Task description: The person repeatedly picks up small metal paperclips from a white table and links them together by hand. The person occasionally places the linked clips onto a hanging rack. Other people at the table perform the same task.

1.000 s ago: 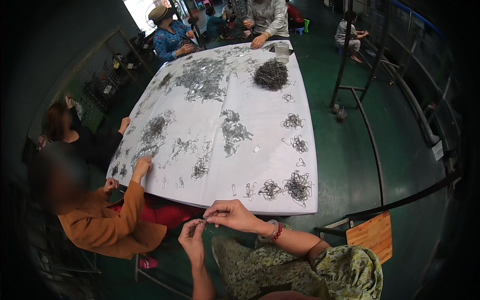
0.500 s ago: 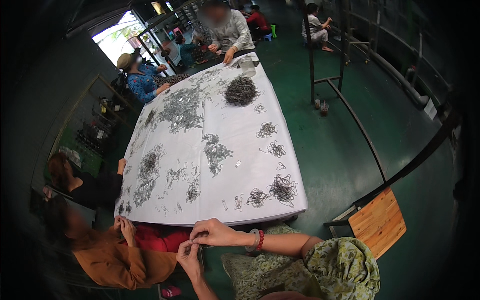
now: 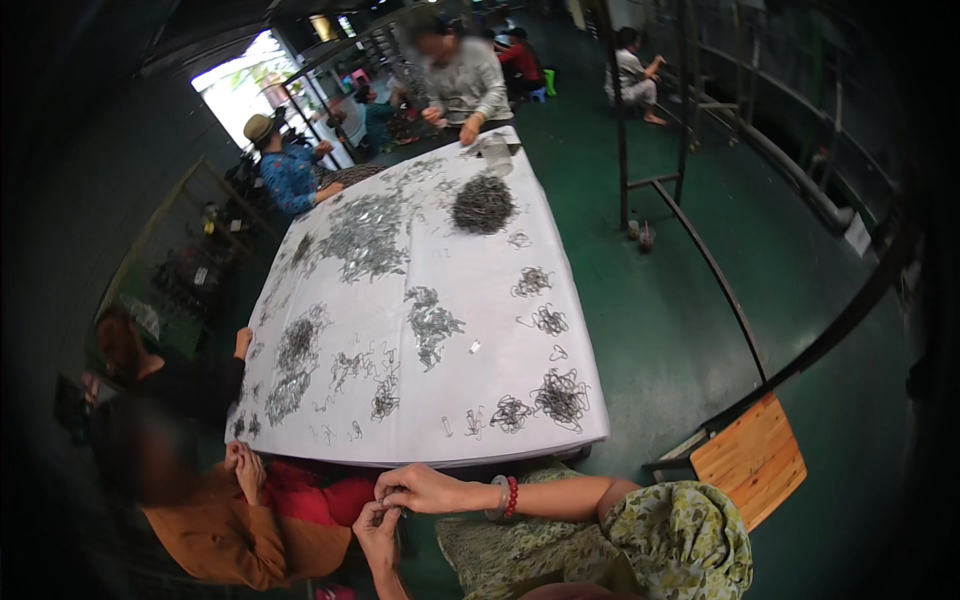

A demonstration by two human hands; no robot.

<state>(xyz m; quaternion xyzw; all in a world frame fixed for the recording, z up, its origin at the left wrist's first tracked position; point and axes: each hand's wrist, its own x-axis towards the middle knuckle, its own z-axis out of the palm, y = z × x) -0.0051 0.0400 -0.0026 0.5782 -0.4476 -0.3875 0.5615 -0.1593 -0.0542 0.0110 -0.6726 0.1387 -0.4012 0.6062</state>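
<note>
Just off the near edge of the white-covered table (image 3: 470, 385), my left hand (image 3: 378, 538) and my right hand (image 3: 428, 490) meet fingertip to fingertip. Each is closed in a pinch. Whatever lies between them is too small and too covered to make out. Nearest on the tabletop are a few loose bent wire pieces (image 3: 474, 424) and two tangled piles, a small wire pile (image 3: 511, 413) and a larger wire pile (image 3: 562, 397). Farther in lies a heap of flat, shiny, greyish pieces (image 3: 432, 328). A bangle and red beads circle my right wrist.
A dense dark heap of wire pieces (image 3: 483, 205) sits toward the far end by a clear plastic container (image 3: 495, 154). Co-workers sit along the left side, one in a brown top (image 3: 215, 535) close by. Another person (image 3: 465, 80) is at the far end. A wooden stool (image 3: 750, 460) stands right.
The whole scene sits slightly lower in the picture. My hands stay pressed together, with the fingers slightly shifted; the right fingers now reach a little further over the left.
</note>
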